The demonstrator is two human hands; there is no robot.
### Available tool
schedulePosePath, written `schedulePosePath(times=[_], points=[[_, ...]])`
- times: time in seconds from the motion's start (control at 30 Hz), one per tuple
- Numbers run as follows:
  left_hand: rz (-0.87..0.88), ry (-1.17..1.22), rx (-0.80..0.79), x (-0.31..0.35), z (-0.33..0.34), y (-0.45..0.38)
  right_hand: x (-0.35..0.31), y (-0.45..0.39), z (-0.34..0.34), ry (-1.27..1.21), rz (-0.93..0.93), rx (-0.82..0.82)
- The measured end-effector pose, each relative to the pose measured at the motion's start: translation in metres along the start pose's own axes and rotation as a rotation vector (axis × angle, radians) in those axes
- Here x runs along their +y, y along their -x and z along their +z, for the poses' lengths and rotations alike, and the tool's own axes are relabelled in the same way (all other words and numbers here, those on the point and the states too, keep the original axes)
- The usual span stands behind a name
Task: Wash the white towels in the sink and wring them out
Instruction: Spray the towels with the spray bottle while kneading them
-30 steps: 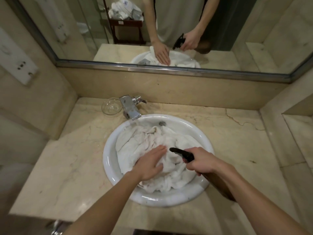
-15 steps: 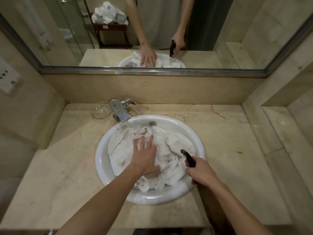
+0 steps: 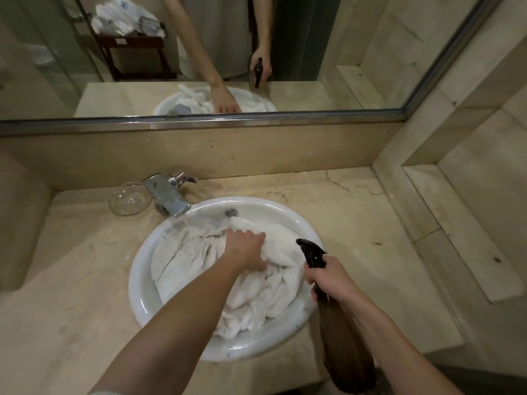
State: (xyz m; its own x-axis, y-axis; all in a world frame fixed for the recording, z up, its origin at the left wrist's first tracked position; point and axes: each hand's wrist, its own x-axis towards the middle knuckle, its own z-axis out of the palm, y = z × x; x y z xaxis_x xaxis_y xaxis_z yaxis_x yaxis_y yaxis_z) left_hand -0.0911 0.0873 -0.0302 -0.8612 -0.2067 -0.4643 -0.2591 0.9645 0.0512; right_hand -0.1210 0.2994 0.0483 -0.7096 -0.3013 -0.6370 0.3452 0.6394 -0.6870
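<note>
White towels (image 3: 194,260) lie bunched up in the round white sink (image 3: 273,208), filling most of the bowl. My left hand (image 3: 246,249) is in the middle of the pile, and its fingers grip a fold of towel near the far side. My right hand (image 3: 328,276) grips the neck of a brown spray bottle (image 3: 342,349) with a black nozzle, held over the sink's right rim and pointing toward the towels.
A chrome tap (image 3: 168,195) stands at the sink's back left, with a clear glass dish (image 3: 129,199) beside it. The marble counter (image 3: 356,223) runs to a raised ledge (image 3: 456,238) on the right. A wall mirror (image 3: 356,52) reflects my arms.
My left hand has gone from lying flat with spread fingers to curling round a fold of towel, further back in the bowl. The spray bottle in my right hand has stayed at the right rim.
</note>
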Motion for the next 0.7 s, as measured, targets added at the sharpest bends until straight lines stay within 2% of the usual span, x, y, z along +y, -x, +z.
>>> schedulePosePath(times=[0.2, 0.27, 0.33, 0.47, 0.53, 0.6, 0.7], points=[[0.011, 0.223, 0.133, -0.039, 0.004, 0.022, -0.017, 0.007, 0.009, -0.037, -0.021, -0.213], [0.0, 0.301, 0.184, -0.05, -0.005, 0.031, -0.023, 0.006, 0.013, 0.018, -0.023, -0.205], [-0.05, 0.425, 0.251, -0.065, -0.018, 0.038, -0.03, 0.006, 0.018, 0.086, -0.015, -0.186], [-0.206, 0.58, 0.477, -0.097, -0.055, 0.054, -0.042, 0.004, 0.025, 0.147, -0.048, -0.271], [-0.245, 0.571, 0.534, -0.108, -0.074, 0.065, -0.049, 0.003, 0.028, 0.136, -0.085, -0.324], [-0.237, 0.456, 0.553, -0.112, -0.08, 0.076, -0.06, 0.004, 0.029, 0.113, -0.146, -0.337], [-0.22, 0.311, 0.461, -0.104, -0.054, 0.087, -0.068, 0.002, 0.026, 0.08, -0.213, -0.344]])
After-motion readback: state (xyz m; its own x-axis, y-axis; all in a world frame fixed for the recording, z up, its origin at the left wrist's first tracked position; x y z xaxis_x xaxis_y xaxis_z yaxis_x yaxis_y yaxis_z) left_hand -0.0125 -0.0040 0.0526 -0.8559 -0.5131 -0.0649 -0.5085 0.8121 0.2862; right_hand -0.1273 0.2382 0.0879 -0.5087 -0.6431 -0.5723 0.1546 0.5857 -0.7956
